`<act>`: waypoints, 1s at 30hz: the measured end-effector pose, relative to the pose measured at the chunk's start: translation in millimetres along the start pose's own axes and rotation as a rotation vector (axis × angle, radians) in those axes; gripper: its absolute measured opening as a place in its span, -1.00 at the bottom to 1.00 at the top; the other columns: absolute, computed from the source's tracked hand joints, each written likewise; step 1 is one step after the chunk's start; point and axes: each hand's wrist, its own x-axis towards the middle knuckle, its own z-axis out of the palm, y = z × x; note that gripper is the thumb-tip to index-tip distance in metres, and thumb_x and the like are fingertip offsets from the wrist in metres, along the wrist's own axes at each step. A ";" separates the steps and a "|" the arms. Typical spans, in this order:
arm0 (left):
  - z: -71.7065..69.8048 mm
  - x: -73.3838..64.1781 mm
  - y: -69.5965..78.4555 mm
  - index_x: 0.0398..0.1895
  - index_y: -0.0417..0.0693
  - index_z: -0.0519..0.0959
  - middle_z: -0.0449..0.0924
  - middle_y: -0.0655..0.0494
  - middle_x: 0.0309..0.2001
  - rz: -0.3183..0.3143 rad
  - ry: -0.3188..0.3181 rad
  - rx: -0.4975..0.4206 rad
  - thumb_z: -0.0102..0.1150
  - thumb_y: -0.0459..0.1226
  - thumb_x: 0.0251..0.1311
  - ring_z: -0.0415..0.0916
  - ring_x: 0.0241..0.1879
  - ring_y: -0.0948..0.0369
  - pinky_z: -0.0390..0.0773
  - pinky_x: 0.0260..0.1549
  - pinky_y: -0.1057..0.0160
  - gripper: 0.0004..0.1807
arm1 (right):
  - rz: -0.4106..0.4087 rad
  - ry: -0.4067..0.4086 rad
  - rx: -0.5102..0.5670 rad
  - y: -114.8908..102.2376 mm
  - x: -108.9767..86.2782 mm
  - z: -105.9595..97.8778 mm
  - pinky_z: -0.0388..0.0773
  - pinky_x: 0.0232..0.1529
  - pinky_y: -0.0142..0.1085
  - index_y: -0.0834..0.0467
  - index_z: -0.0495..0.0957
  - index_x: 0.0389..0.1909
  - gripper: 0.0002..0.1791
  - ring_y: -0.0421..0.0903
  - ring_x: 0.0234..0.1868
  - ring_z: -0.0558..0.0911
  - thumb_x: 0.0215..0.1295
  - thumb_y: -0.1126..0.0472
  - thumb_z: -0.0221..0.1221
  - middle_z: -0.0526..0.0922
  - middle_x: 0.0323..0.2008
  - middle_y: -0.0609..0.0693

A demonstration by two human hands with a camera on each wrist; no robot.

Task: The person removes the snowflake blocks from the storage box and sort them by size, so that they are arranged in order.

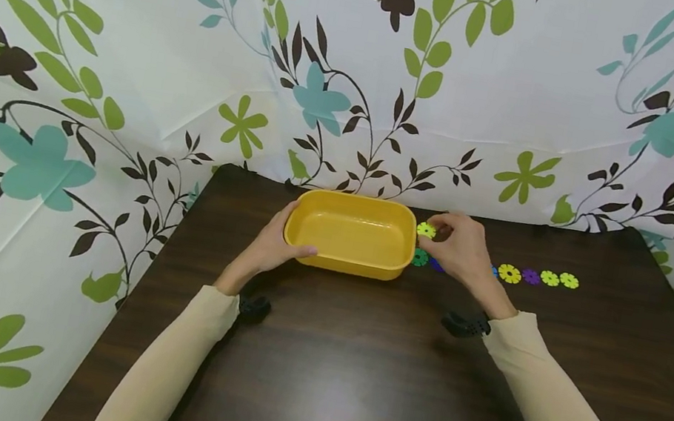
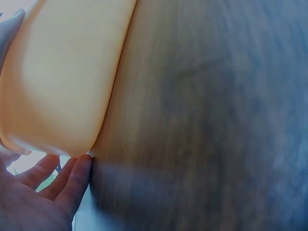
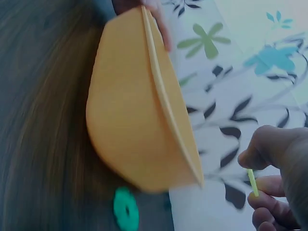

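Observation:
A yellow plastic tub (image 1: 344,266) stands on the dark table with nothing visible inside it. My left hand (image 1: 272,242) grips its left end, thumb over the front rim; in the left wrist view the fingertips (image 2: 83,166) touch the tub's end wall. Just off the tub's right end, my right hand (image 1: 464,249) pinches a yellow-green flower-shaped disc (image 1: 425,230) between thumb and finger. The right wrist view shows that disc (image 3: 253,183) edge-on, held above the table. Below it lies a green disc (image 1: 420,257), close to the tub.
To the right, a row of discs continues: a blue one (image 1: 436,264) partly hidden by my right hand, a yellow one (image 1: 509,273), a purple one (image 1: 531,276) and two yellow-green ones (image 1: 559,280). A leaf-patterned cloth (image 1: 360,154) hangs behind the table (image 1: 343,370).

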 end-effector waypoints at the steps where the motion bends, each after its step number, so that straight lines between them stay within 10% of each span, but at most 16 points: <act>1: -0.1 0.0 -0.1 0.83 0.17 -0.14 -0.03 -0.17 0.77 0.002 0.001 -0.001 0.60 0.11 0.18 0.26 0.58 -0.20 0.31 0.58 -0.30 0.34 | 0.003 0.021 -0.006 4.6 -2.8 -4.3 0.66 -0.05 0.00 0.37 0.78 0.00 -0.66 0.18 -0.12 0.70 0.30 0.23 0.46 0.76 -0.08 0.31; 14: 1.7 0.0 -0.4 0.83 0.11 -0.12 -0.04 -0.18 0.77 0.001 0.007 -0.011 0.61 0.08 0.17 0.23 0.60 -0.18 0.27 0.61 -0.27 0.33 | 0.114 0.163 -0.122 80.1 -34.6 -60.6 0.59 0.02 0.21 0.42 0.73 0.10 -0.58 0.33 -0.04 0.72 0.38 0.18 0.40 0.73 -0.01 0.42; 23: 1.5 -0.6 -1.6 0.83 0.12 -0.14 -0.04 -0.18 0.78 0.001 -0.002 -0.018 0.60 0.10 0.18 0.24 0.59 -0.17 0.28 0.61 -0.26 0.35 | 0.264 0.130 -0.184 136.0 -47.7 -92.8 0.44 -0.31 -0.36 0.46 0.68 0.15 -0.51 0.34 -0.04 0.68 0.45 0.13 0.38 0.71 0.01 0.49; 30: 1.5 0.4 -0.2 0.83 0.09 -0.14 -0.03 -0.19 0.77 0.005 -0.002 -0.016 0.60 0.07 0.19 0.25 0.57 -0.18 0.28 0.61 -0.27 0.34 | 0.342 0.128 -0.241 175.9 -55.9 -114.0 0.60 -0.14 0.13 0.49 0.64 0.19 -0.50 0.45 0.05 0.66 0.55 0.12 0.27 0.69 0.06 0.56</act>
